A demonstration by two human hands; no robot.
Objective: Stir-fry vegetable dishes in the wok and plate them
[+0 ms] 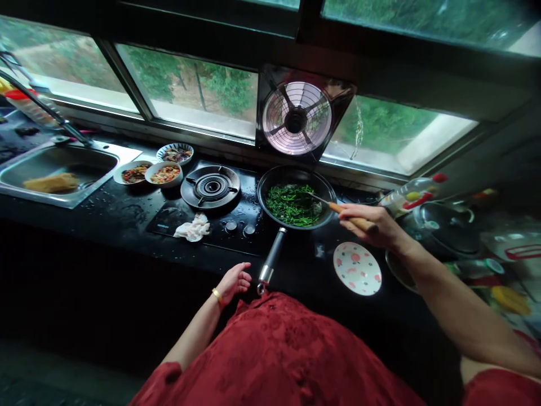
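My right hand [372, 223] is closed around the wooden handle of a spatula [354, 219]. The spatula's metal end reaches into chopped leafy greens [291, 204] in a dark frying pan [328, 192] on the right burner. Pointing back toward my body is the pan's handle [275, 252], with a metal ring at its end. My left hand [235, 282] hangs just left of that handle, holding nothing, its fingers loosely curled and slightly apart. A white plate with a pink flower pattern [357, 269] lies on the counter right of the pan, below my right hand.
Left of the pan are a bare gas burner [211, 188], a crumpled white cloth [193, 228] and filled bowls [164, 174]. A sink [97, 169] is at far left. A fan [297, 118] sits in the window. Bottles [412, 192] and a lidded pot [448, 228] crowd the right.
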